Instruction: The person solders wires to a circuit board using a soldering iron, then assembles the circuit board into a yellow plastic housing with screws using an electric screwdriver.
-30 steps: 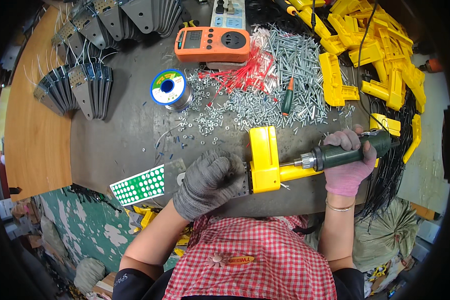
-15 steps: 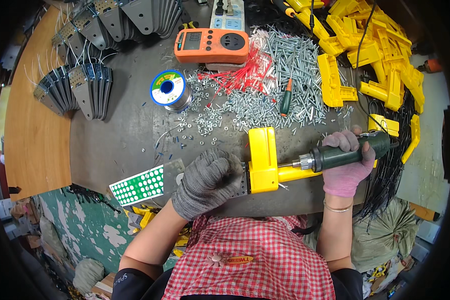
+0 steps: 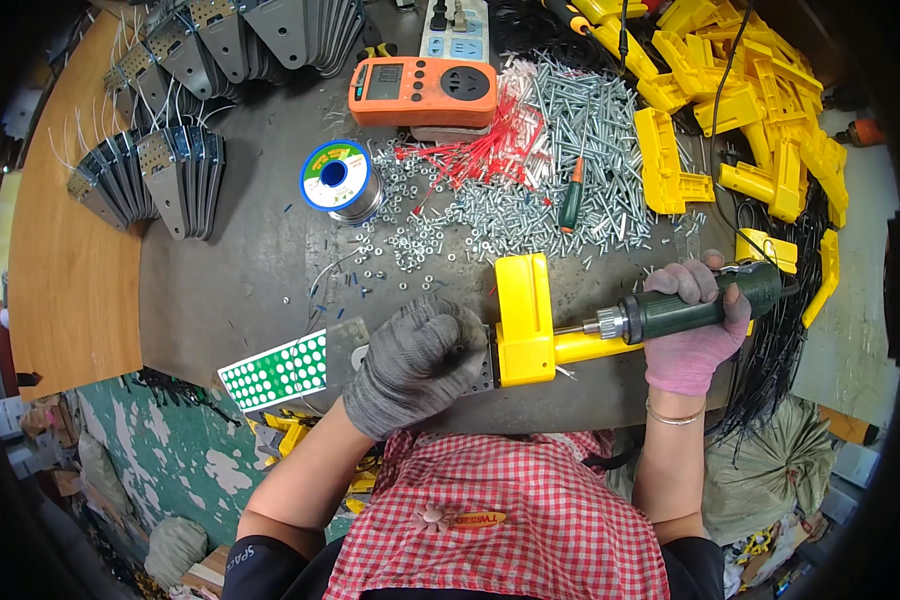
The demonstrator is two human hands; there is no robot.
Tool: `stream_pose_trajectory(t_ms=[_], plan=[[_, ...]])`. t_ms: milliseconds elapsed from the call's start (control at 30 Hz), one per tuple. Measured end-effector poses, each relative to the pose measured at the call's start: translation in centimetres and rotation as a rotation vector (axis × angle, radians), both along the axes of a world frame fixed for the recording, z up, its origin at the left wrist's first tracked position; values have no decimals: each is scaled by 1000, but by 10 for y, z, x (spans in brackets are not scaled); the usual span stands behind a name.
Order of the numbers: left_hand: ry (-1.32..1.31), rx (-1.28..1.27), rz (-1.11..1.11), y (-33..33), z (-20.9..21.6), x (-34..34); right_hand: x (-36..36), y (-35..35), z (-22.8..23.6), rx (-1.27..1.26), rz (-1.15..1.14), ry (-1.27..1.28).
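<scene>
In a grey knit glove, my left hand (image 3: pixel 420 360) is closed around a flat metal plate whose far left end carries a green panel (image 3: pixel 275 373) with white dots. A yellow plastic handle (image 3: pixel 526 320) adjoins the plate just right of that hand. My right hand (image 3: pixel 698 320), gloved in pink and grey, is wrapped round a dark green electric screwdriver (image 3: pixel 660 312). The screwdriver lies nearly level, its silver collar and bit pointing left into the yellow handle. Where the bit's tip meets a screw is hidden inside the handle.
Beyond my hands lie a solder spool (image 3: pixel 338 180), a heap of screws (image 3: pixel 590 130) with scattered nuts, a small green-handled screwdriver (image 3: pixel 572 200) and an orange meter (image 3: pixel 425 90). Yellow plastic parts (image 3: pixel 770 110) pile up at right. Stacked metal plates (image 3: pixel 180 180) stand at left.
The yellow handle has shifted very slightly left, with the screwdriver bit still in line with it. Both hands keep their grips.
</scene>
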State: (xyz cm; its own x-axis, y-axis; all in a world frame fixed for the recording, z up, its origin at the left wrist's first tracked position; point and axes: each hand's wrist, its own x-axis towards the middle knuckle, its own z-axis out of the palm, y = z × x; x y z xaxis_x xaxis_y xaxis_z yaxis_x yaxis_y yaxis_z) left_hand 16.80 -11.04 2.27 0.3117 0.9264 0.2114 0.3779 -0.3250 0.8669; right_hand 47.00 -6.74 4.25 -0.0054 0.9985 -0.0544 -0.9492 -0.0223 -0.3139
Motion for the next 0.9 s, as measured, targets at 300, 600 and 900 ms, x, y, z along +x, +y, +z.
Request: stream_pose_trajectory(t_ms=[300, 600, 900], plan=[[18, 113, 19, 3, -1, 3, -5, 4, 0, 1, -4, -32], [60, 239, 83, -10, 0, 12, -1, 6, -3, 36, 15, 28], [668, 30, 674, -15, 4, -121, 18, -18, 19, 63, -13, -106]])
